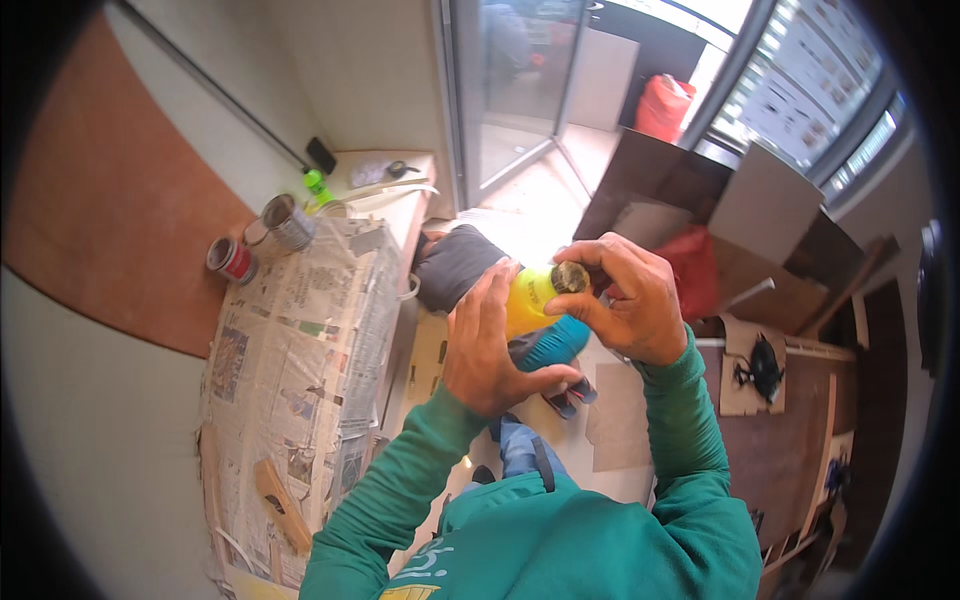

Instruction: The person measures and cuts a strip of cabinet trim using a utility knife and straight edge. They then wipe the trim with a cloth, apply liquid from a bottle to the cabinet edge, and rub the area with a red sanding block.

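In front of my chest a bright yellow bottle [527,300] is held up and tilted, its dark, stained round cap [570,278] facing up. My left hand [482,345] is around the bottle's left side, its fingers long against it and its thumb held out to the right. My right hand [632,300] pinches the cap between thumb and fingers. Part of the bottle's body is hidden behind my left hand.
A newspaper-covered bench [300,350] stands at left, with an open can [289,224], a smaller red-labelled can [232,260] and a wooden-handled tool [283,505]. Just beyond my hands another person [462,262] crouches. Boards [765,210] lean at right; a black tool [762,368] lies on cardboard.
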A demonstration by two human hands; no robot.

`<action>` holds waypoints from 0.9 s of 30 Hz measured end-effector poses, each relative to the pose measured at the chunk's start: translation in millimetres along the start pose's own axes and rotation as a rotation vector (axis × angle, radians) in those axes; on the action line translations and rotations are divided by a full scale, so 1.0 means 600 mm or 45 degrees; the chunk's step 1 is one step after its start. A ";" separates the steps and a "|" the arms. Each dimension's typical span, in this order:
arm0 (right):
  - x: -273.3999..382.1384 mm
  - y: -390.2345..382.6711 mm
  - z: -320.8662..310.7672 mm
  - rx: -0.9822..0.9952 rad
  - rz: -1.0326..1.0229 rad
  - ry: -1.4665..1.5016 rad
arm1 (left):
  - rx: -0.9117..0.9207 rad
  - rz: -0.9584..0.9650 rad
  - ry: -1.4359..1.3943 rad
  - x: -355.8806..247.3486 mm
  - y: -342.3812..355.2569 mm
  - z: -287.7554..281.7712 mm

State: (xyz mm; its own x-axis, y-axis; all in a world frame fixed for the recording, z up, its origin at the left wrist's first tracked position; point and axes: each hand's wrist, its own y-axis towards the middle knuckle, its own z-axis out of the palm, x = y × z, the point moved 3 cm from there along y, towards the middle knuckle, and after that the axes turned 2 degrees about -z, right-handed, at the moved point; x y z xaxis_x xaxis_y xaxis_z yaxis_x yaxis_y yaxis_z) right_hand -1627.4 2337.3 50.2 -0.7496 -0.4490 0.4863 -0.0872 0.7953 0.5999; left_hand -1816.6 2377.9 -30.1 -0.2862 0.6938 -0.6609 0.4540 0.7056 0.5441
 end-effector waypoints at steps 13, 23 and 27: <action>0.319 -0.714 -0.287 -0.837 0.528 -0.030 | 1.392 -0.235 -1.087 -0.436 -0.395 0.274; 0.627 -1.115 -0.462 -1.218 1.164 -1.125 | 2.207 0.136 -1.072 -0.837 -0.665 0.431; 0.680 -1.195 -0.509 -1.224 1.368 -1.272 | 2.413 0.306 -1.161 -0.930 -0.749 0.501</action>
State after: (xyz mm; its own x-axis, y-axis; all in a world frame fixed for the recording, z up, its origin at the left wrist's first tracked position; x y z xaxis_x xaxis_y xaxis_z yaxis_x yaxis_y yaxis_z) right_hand -1670.4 1459.8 12.4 -0.3214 0.7615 0.5629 0.7814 -0.1225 0.6119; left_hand -1607.1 1630.4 -61.5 0.0190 0.0644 -0.9977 0.6704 -0.7412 -0.0351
